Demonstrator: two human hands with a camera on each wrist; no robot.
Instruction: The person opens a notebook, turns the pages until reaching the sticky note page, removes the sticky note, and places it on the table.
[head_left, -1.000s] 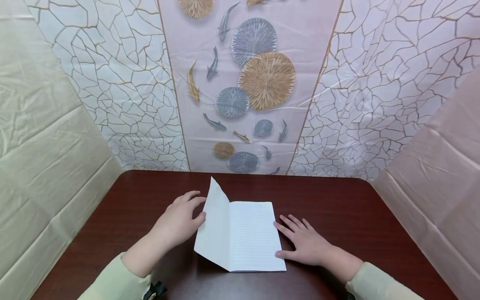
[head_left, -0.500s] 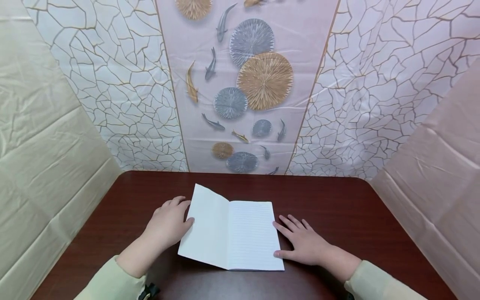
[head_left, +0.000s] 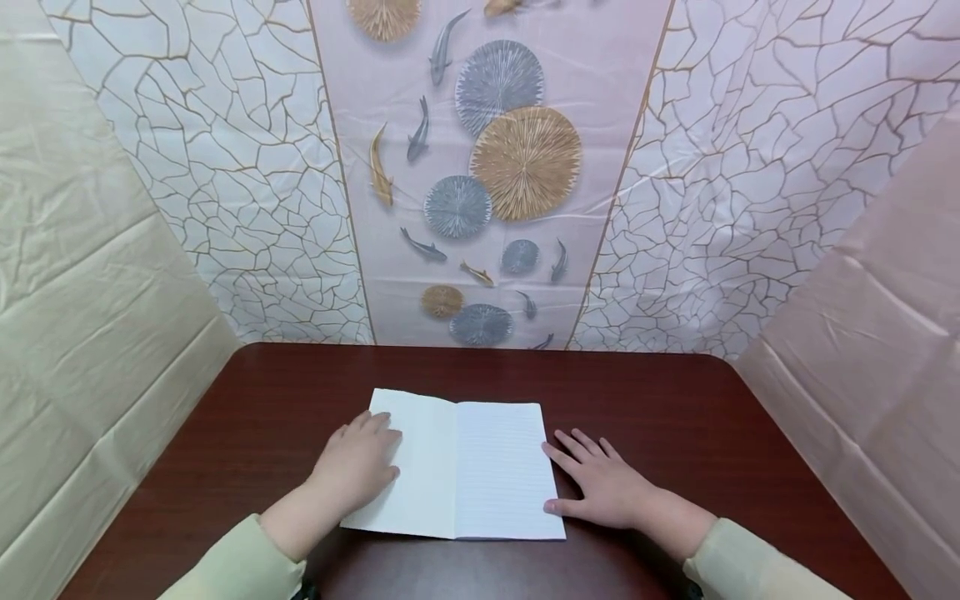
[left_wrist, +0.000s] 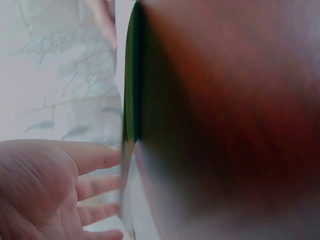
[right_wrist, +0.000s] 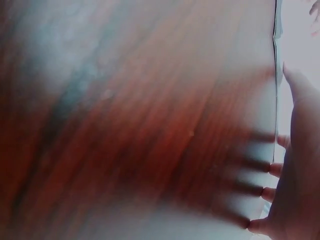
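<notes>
An open notebook (head_left: 501, 471) lies on the dark red-brown table, its ruled right page flat and its plain left leaf (head_left: 423, 467) turned out to the left. My left hand (head_left: 357, 463) rests over the outer part of that leaf, fingers extended. In the left wrist view, those fingers (left_wrist: 100, 187) touch the leaf, whose green outer side (left_wrist: 131, 95) shows above the table. With fingers spread, my right hand (head_left: 609, 485) lies at the notebook's right edge; thumb and index fingertip touch the page's margin. The right wrist view has its fingertips (right_wrist: 270, 194) down at the tabletop.
The glossy table (head_left: 652, 400) extends around the notebook on all sides. Behind it hangs a patterned cloth (head_left: 480, 250) with fish and round leaf shapes. Plain pale cloth (head_left: 97, 333) hangs at left, and a pinkish cloth (head_left: 870, 333) at right.
The left leaf has swung down to the left from a raised slant to nearly flat. My left hand has gone from its outer edge to lying on top. The right hand has stayed put.
</notes>
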